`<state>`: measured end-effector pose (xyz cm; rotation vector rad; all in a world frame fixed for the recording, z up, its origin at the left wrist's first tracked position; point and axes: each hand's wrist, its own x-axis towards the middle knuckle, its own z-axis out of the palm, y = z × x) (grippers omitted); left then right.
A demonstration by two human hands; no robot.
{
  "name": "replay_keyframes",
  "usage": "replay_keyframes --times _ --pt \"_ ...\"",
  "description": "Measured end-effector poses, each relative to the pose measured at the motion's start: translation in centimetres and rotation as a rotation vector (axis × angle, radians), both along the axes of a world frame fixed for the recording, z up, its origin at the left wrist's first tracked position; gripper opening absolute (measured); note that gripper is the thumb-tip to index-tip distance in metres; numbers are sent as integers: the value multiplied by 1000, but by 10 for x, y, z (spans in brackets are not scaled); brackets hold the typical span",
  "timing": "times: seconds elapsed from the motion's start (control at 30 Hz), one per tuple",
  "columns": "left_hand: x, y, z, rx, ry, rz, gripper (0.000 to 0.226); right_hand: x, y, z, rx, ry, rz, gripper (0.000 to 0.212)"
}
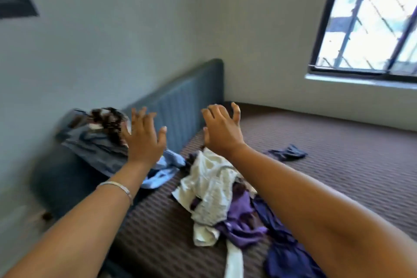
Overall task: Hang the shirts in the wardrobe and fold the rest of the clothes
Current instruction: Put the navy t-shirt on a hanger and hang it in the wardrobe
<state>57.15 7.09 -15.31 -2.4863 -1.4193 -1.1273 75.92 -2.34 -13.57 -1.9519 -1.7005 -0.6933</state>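
Note:
Both my arms reach out over a bed with a brown patterned cover. My left hand is raised with fingers spread and holds nothing. My right hand is also raised, fingers relaxed and empty. Below them lies a heap of clothes: a cream patterned garment, a purple garment, a dark blue garment and a light blue garment. A small dark blue piece lies apart on the bed to the right. The picture is blurred by motion.
A blue padded headboard stands along the left wall. Beside it a dark basket holds grey denim and a brown-and-white patterned cloth. A barred window is at the upper right.

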Motion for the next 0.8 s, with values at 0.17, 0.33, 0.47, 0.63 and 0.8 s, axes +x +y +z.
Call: replay_keyframes --times 0.17,0.33,0.47,0.63,0.8 --pt "148 -88 -80 -167 62 -144 50 129 -115 -84 -231 81 -212 45" --pt "223 -142 -134 -278 186 -255 47 201 -184 -142 -437 223 -307 47" --pt "254 -161 -179 -383 274 -290 45 236 -218 -189 -553 372 -395 45" --pt "281 -163 -246 -530 382 -392 40 267 -251 -260 -767 553 -542 46" --pt "317 -157 -317 -728 561 -447 35 294 -265 -324 -942 790 -679 49"
